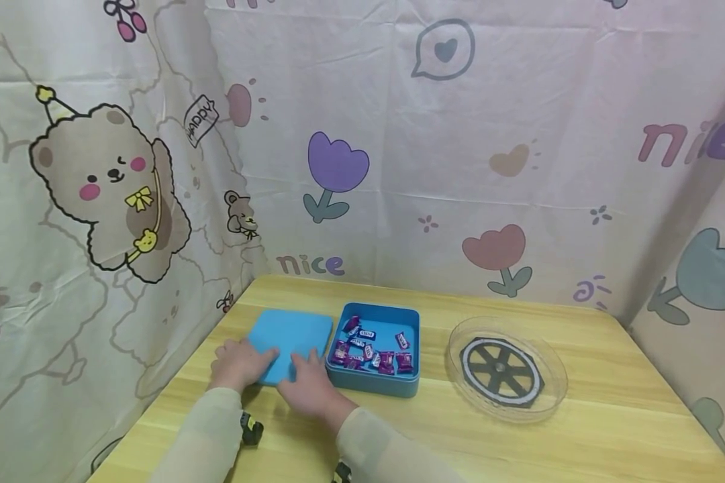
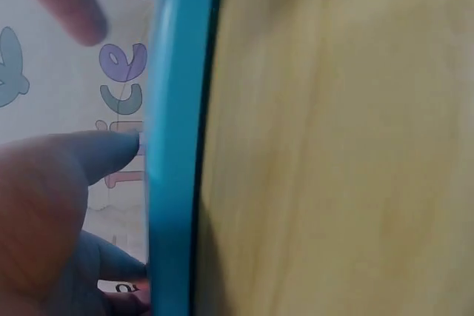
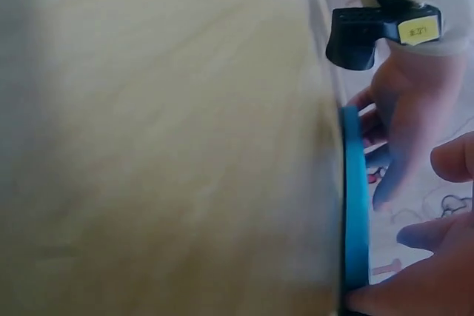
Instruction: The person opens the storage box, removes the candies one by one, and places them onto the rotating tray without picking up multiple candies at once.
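While resting flat and spread on blue lid [image 1: 291, 339], left hand [image 1: 239, 363] and right hand [image 1: 310, 389]; box of purple candies [image 1: 374, 349] just right; wrapper print unreadable; "nice" on curtain [image 1: 311, 264] beyond.

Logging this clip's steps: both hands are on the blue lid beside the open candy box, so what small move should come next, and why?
Probably let go and draw both hands back. The blue lid lies flat on the table beside the open box; the left hand and right hand rest on its near edge.
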Available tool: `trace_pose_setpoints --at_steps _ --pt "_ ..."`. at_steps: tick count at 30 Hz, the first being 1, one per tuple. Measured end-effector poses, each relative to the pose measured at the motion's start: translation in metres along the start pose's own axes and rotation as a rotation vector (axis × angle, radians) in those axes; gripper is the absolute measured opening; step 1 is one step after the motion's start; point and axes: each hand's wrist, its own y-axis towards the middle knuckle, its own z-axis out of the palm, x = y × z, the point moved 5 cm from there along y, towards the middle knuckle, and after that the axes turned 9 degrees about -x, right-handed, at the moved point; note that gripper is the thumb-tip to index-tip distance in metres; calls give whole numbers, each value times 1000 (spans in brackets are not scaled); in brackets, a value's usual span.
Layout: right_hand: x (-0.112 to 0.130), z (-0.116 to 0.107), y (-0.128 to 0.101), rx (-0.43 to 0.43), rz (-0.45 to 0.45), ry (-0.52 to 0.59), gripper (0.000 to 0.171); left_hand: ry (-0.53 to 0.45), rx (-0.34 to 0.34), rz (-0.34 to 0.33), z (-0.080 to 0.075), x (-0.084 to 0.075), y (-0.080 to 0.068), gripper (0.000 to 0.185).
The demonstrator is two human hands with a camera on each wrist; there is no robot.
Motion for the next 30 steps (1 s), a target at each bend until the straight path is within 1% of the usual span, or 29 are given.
trace_pose_setpoints --at_steps 5,8,13,18,22,25,30 --pt "1 -2 -2 12 12 -17 68 31 -26 26 4 0 -1 98" --pt "1 -3 -1 11 9 -29 67 44 -36 35 4 -2 -1 96" --pt "-1 -2 -1 34 -4 -36 65 65 -32 39 4 -3 -2 93" --pt "-2 -3 -5 54 -34 -48 63 71 -21 36 5 -2 -4 90" --pt "3 -8 -8 56 -82 -47 61 69 -54 49 4 -4 -4 84" --pt "8 -16 -9 51 -97 -15 61 51 -84 81 2 -10 -3 78" --pt "13 -35 -9 20 -118 36 60 19 -100 144 -3 -29 -3 74"
